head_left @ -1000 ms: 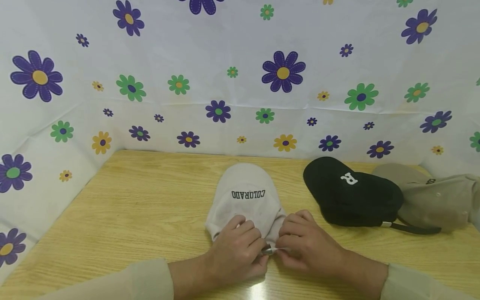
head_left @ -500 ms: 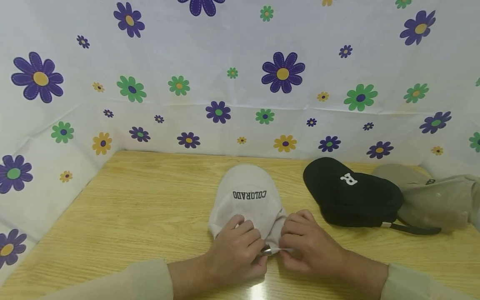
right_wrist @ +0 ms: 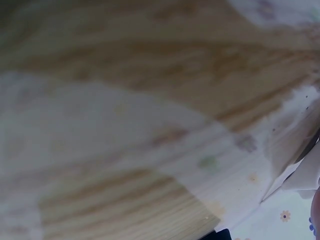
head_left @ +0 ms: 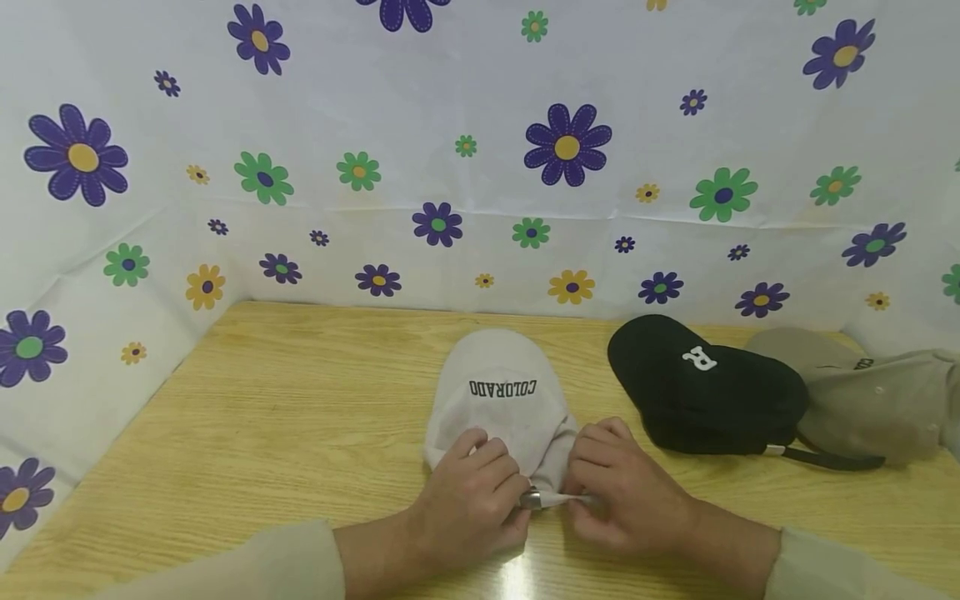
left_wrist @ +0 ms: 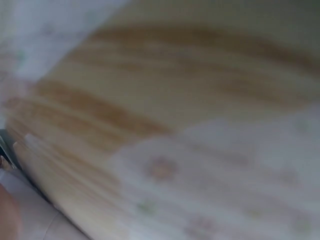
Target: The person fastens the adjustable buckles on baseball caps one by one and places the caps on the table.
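Note:
A pale beige baseball cap [head_left: 487, 358] lies on the table in the head view, its dark COLORADO lettering upside down to me. At its near edge, my left hand [head_left: 474, 500] grips the back of the cap beside a silver metal buckle [head_left: 531, 499]. My right hand [head_left: 622, 487] pinches the pale strap [head_left: 553, 499] that runs out of that buckle, and the strap stands taut between both hands. The fingertips of both hands are mostly hidden. In the left wrist view only a strip of the cap [left_wrist: 37, 215] shows at the lower left corner.
A black cap [head_left: 720, 400] with a white R lies to the right, its strap [head_left: 832, 458] loose on the table. Behind it sits a khaki cap [head_left: 877, 404]. The wooden table [head_left: 300, 400] ends at a white flower-print cloth [head_left: 465, 100].
A longer piece of strap now shows between the buckle and my right hand. My right hand has shifted slightly right, and the beige cap has slid a little that way too.

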Available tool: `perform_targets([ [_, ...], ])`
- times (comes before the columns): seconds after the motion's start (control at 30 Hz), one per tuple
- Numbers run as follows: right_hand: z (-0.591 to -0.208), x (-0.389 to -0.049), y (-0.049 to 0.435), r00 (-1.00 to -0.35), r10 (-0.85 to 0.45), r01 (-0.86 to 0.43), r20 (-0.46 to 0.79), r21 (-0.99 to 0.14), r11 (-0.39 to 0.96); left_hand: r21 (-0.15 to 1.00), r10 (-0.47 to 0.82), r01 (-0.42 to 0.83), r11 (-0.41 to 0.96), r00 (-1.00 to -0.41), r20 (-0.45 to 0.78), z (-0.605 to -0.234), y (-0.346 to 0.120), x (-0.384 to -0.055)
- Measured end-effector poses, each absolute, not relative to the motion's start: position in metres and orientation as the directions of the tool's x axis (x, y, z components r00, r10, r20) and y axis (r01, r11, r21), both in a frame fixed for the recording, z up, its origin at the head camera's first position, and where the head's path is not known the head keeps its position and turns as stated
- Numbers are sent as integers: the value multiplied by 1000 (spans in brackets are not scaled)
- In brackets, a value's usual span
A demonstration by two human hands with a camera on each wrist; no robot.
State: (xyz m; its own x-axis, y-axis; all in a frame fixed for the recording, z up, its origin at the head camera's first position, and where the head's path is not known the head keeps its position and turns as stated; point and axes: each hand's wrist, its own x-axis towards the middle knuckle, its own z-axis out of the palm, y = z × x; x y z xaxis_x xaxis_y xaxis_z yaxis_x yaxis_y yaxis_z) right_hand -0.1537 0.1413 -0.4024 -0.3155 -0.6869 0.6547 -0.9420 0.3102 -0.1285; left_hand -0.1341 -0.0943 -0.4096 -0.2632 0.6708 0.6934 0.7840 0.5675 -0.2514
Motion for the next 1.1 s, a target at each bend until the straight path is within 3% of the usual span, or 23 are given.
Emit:
perform_targets([
  [0.4, -402, -150, 143, -450, -711, -887, 541, -179, 425, -251, 660, 800, 544, -224, 717, -412, -94, -137],
  [0.63, -404, -149, 139, -411, -740, -907, 532, -163, 388, -260, 659, 823, 505, -174, 732, -412, -92, -137],
  [0.87, -403, -145, 138, -447, -769, -894, 457, -188, 407, -253, 660, 835, 488, -163, 733, -412, -91, -137],
  [1.1, -404, -144, 137, -431, -792, -902, 432, -170, 397, -290, 664, 843, 453, -102, 740, -414, -90, -137],
])
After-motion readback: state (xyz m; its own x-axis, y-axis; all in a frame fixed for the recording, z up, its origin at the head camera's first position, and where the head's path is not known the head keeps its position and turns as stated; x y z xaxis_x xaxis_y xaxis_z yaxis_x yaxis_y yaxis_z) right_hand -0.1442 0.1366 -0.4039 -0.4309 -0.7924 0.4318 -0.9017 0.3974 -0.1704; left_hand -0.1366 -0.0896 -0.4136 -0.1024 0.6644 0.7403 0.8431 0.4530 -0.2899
